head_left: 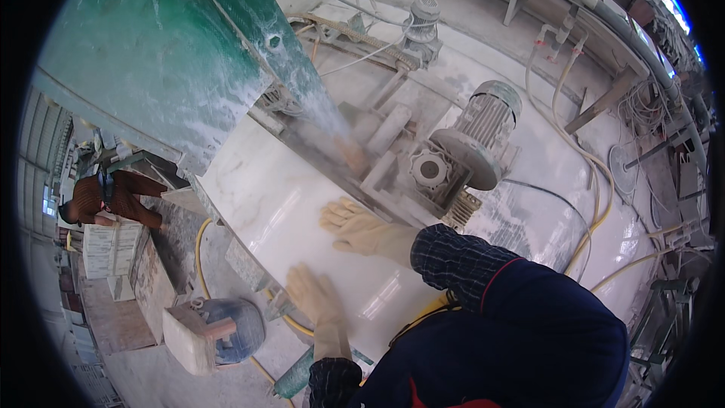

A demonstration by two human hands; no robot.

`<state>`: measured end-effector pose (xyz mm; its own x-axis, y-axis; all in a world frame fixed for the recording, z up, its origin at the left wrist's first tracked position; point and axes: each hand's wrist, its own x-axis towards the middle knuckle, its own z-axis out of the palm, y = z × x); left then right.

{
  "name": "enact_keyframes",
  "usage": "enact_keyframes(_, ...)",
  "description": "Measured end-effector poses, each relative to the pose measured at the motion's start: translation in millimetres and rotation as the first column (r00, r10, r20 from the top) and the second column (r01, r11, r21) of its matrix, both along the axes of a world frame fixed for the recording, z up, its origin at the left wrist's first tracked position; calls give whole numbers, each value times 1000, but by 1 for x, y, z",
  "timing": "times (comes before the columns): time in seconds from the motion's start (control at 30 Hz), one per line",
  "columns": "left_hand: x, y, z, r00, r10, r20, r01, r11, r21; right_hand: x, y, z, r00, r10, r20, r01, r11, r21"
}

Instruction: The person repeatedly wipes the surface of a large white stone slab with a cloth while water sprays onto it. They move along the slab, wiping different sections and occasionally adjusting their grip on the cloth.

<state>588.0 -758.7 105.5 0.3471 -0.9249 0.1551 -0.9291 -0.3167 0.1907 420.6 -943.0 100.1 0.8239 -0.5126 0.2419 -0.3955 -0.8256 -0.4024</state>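
A glossy white slab point(264, 215) lies in front of me, its long edge running beside the machine. Both my hands wear cream-coloured gloves. My left hand point(313, 301) rests flat near the slab's left edge, fingers stretched out. Farther to the right, my right hand point(353, 228) lies palm down on the slab, its fingers spread and pointing left. Neither hand grips anything. The far end of the slab reaches under a large green machine housing point(151, 53) streaked with white dust or water.
A dusty motor point(483, 125) and a handwheel point(430, 171) stand just past the slab's right edge. A yellow hose point(201, 249) runs along the left side. A plastic container point(240, 332) stands on the floor. Another person point(113, 195) bends over a stack of boxes at far left.
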Motion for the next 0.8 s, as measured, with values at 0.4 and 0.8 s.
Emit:
enact_keyframes(0.4,8,-8,-3,1000,1,4,-1,1000,-9,6,-7,2,996,-7,85,12,999,-53)
enact_keyframes(0.8,14,-15,-3,1000,-1,10,1,1000,-21,11,-12,5,998,-24,66,28,998,-62)
